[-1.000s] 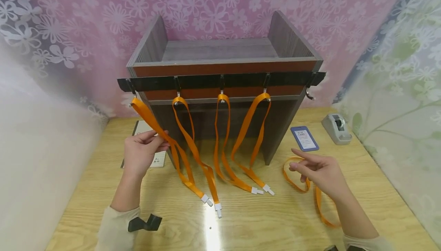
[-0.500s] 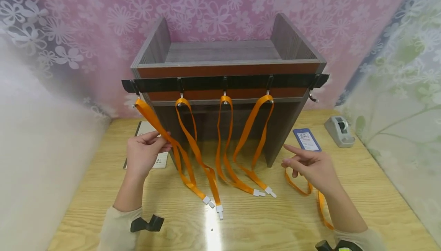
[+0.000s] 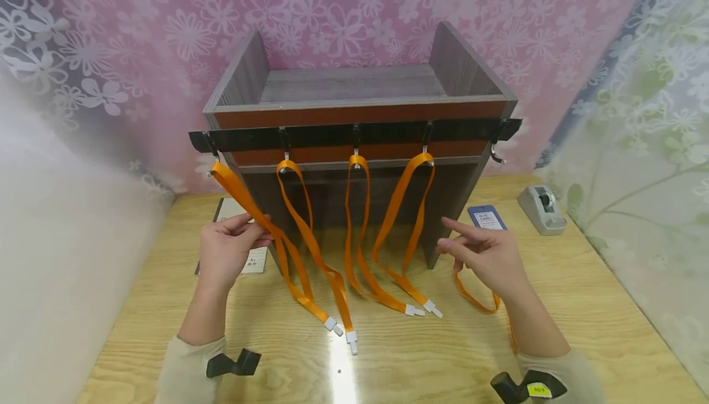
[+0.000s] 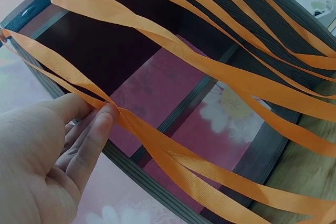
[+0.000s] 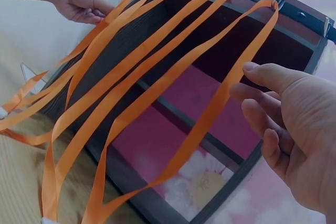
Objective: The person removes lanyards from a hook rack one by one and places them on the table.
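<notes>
Pink floral wall [image 3: 343, 4] behind grey shelf unit [image 3: 354, 85] on wooden surface [image 3: 277, 367]. Four orange lanyards [image 4: 220, 69] hang from black strip [image 3: 321, 137]. Left hand [image 3: 226, 249] pinches leftmost lanyard [image 3: 239, 191] below its hook. Right hand's [image 3: 487, 259] grip empty, fingers parted, near rightmost hanging lanyard [image 3: 397, 197]; loose lanyard [image 3: 479, 307] lies beneath.

Four lanyards [image 3: 397, 201] hang left of the tape dispenser [image 3: 543, 210].
</notes>
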Action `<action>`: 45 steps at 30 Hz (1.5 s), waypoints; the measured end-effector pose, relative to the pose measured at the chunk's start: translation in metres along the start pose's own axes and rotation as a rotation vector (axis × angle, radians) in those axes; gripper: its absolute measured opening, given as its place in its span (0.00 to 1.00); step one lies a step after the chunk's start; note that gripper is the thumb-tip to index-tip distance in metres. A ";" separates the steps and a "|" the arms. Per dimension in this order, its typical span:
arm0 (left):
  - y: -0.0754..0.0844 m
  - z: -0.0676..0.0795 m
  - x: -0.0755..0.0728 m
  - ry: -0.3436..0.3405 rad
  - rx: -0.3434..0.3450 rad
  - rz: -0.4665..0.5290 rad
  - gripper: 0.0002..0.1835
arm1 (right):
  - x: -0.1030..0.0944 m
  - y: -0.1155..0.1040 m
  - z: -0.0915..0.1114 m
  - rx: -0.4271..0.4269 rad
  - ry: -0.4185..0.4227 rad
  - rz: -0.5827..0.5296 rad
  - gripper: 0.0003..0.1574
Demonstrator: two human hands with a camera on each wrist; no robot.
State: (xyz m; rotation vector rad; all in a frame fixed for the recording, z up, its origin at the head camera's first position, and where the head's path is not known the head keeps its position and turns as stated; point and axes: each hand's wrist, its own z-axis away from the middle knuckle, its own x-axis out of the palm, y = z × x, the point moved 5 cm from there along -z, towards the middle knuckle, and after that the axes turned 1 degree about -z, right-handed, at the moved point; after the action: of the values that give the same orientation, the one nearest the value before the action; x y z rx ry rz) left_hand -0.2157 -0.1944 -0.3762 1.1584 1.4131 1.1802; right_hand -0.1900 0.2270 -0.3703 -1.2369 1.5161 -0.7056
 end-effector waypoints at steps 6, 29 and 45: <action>0.002 0.000 -0.001 0.001 -0.002 -0.014 0.18 | 0.007 -0.009 -0.008 -0.027 0.030 -0.060 0.24; -0.001 0.000 0.001 -0.005 0.010 -0.027 0.16 | 0.041 -0.026 -0.024 -0.017 0.002 -0.157 0.24; 0.003 -0.001 0.000 -0.002 -0.022 -0.043 0.15 | 0.067 -0.043 -0.035 -0.036 0.104 -0.165 0.08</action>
State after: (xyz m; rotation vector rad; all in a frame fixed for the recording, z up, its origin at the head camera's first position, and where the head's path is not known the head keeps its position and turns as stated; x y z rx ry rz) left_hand -0.2163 -0.1938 -0.3731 1.1090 1.4136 1.1617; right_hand -0.2051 0.1457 -0.3432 -1.3822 1.5289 -0.8660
